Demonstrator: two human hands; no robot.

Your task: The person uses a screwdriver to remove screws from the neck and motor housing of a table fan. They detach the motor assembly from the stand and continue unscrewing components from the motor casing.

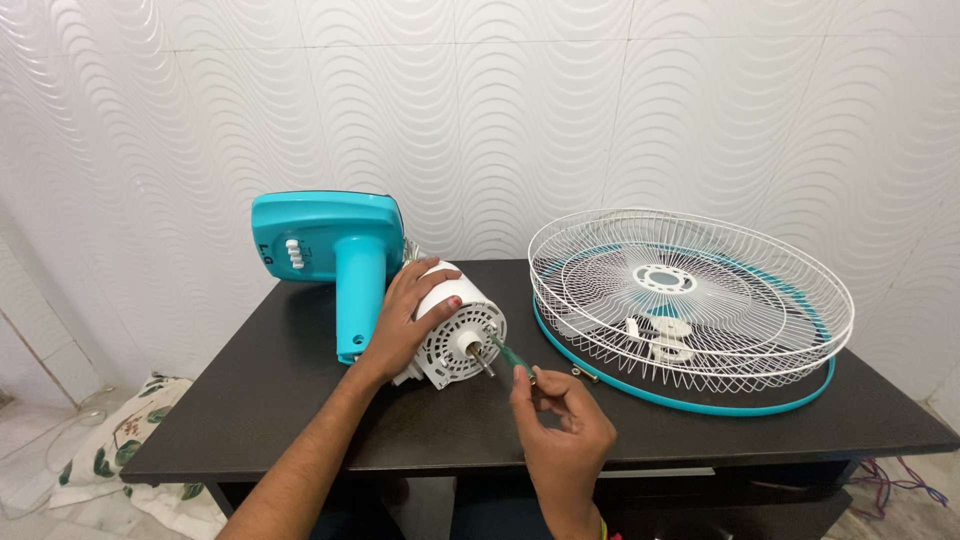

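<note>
1. While the left hand (405,320) lies spread over the top of the white fan motor (455,335), its fingers are apart and pressed on the housing, gripping nothing shut; the hold looks meant to keep the round body from rolling on the table.

2. At 5 o'clock from the motor, the right hand (560,425) has its fingers pinched together on the green handle of a screwdriver (510,357), with the tip aimed up toward 10 o'clock at the motor's front face, just beside the bare metal shaft (478,357). Whether the tip sits in a screw I cannot tell.

3. The motor lies on its side with the vented face turned toward the person, which puts that face within reach of the tool. At its 9 o'clock stands the teal fan base (335,250), its neck pointing down toward the motor, touching or nearly so.

4. At 3 o'clock from the hands, well apart, 2 white wire guards (690,290) rest stacked on the dark table (280,400), with a teal ring under them and small white parts lying inside.

5. At 8 o'clock, a leaf-print cloth (125,440) lies on the floor.
</note>
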